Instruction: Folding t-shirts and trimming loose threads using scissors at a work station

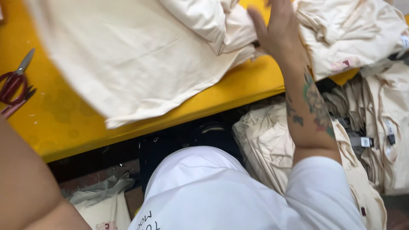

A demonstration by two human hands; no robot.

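Cloth (140, 55) lay on yellow table (238, 91) w/ right hand (279, 32) open flat on the folds (left hand unseen), & overhanging edge could've slid off toward scissors (15, 83).

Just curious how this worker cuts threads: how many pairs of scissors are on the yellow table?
1: red-handled metal scissors at the far left edge of the yellow table. The cream cloth may hide others.

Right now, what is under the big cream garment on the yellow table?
Only the yellow table shows around the cream garment. Anything beneath is covered. The right hand rests on bunched cream fabric.
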